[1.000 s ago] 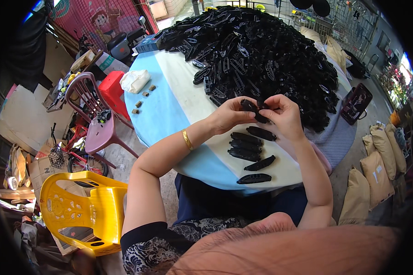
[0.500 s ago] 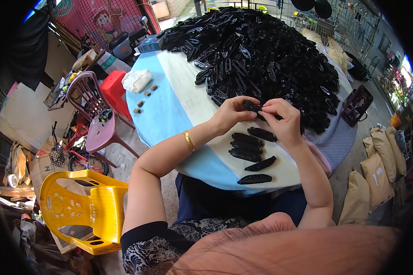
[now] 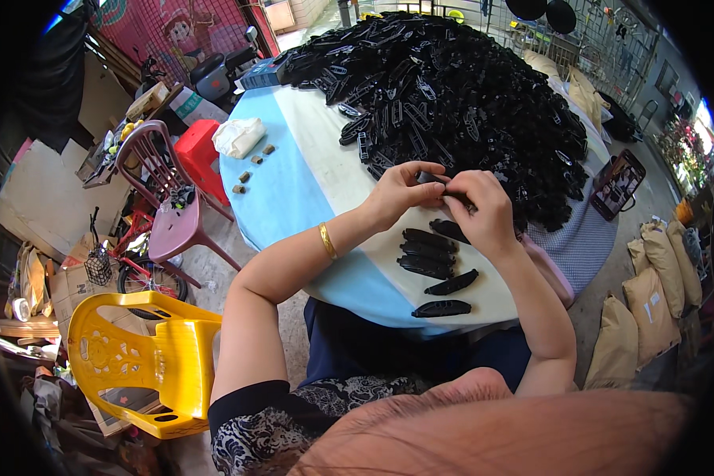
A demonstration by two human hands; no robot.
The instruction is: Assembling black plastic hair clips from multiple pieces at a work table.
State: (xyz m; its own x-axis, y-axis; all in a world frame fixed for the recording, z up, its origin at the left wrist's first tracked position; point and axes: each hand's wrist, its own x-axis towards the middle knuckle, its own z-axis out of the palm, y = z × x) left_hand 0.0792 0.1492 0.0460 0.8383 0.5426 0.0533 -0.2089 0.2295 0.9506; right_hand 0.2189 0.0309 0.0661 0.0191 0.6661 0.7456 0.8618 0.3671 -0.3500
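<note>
Left hand [image 3: 397, 194] and right hand [image 3: 484, 210] around 1 black plastic piece [image 3: 438, 181].

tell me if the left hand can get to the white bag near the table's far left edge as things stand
Probably yes: the left hand is busy holding a black part, but only bare table lies toward the white bag.

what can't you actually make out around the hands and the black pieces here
- Head view: the small black piece between the left hand and right hand is mostly covered by fingers, so its shape is unclear.
- Single parts in the black pile are too small and tangled to separate.
- The small brown bits on the table are too small to identify.
</note>
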